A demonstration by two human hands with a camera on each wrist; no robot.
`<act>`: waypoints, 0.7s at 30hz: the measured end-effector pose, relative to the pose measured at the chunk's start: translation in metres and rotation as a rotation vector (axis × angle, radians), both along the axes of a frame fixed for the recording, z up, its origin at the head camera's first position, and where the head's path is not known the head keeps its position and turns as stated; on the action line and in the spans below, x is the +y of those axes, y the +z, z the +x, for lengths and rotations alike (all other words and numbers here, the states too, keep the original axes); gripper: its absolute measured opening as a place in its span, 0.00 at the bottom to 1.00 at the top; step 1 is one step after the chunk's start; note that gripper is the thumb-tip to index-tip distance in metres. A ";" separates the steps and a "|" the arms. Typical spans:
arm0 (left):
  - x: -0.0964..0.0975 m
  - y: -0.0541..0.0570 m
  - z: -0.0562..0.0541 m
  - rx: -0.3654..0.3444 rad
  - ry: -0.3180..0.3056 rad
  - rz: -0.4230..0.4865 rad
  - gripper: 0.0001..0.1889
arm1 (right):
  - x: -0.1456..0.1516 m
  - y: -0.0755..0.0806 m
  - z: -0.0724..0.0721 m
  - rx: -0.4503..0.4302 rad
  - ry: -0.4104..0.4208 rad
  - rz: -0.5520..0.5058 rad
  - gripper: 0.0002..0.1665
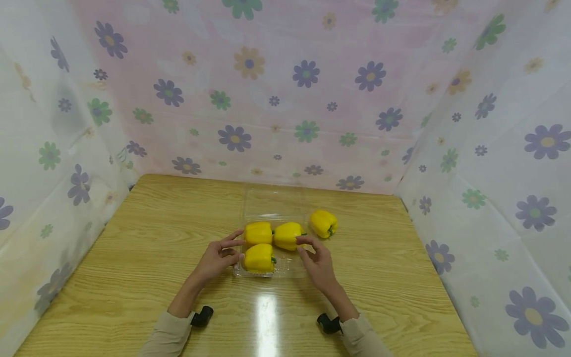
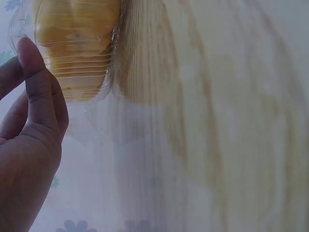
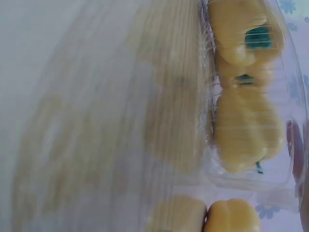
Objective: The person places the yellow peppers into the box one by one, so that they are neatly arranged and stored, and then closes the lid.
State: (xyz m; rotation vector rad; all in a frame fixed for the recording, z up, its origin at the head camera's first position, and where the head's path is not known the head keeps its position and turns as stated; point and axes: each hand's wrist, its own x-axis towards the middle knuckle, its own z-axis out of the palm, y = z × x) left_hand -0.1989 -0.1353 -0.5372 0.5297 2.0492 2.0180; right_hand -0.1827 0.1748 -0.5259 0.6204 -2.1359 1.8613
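Note:
A clear plastic clamshell container (image 1: pixel 282 270) sits on the table with its lid (image 1: pixel 273 201) laid back. Inside are three yellow bell peppers: one back left (image 1: pixel 257 232), one front left (image 1: pixel 257 259) and one back right (image 1: pixel 286 235). My left hand (image 1: pixel 215 258) pinches the container's left rim; in the left wrist view its thumb (image 2: pixel 30 53) presses on the edge. Over the stem end of the back-right pepper, my right hand (image 1: pixel 318 265) has its fingertips bent loosely. In the right wrist view only a finger (image 3: pixel 295 147) shows, seen through the clear plastic above the pepper.
A fourth yellow bell pepper (image 1: pixel 323 223) lies on the wooden table (image 1: pixel 374 277), just right of the container. Flower-patterned cloth (image 1: pixel 276 89) walls in the table at the back and both sides.

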 end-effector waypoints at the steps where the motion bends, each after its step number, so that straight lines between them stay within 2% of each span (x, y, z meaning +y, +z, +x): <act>1: 0.000 0.000 0.000 0.000 0.001 -0.003 0.22 | 0.001 0.000 0.000 0.005 -0.030 -0.036 0.13; 5: 0.000 0.000 0.000 -0.005 0.007 -0.012 0.22 | 0.009 -0.002 -0.004 0.002 -0.160 -0.113 0.11; 12: 0.000 0.003 0.000 -0.016 0.015 -0.014 0.22 | 0.032 -0.007 -0.014 -0.053 -0.334 -0.125 0.11; 15: 0.000 0.003 0.000 -0.016 0.015 -0.016 0.22 | 0.043 -0.009 -0.019 -0.108 -0.391 -0.115 0.13; 21: 0.000 0.003 0.000 -0.024 0.023 -0.021 0.22 | 0.061 -0.009 -0.028 -0.262 -0.456 -0.089 0.25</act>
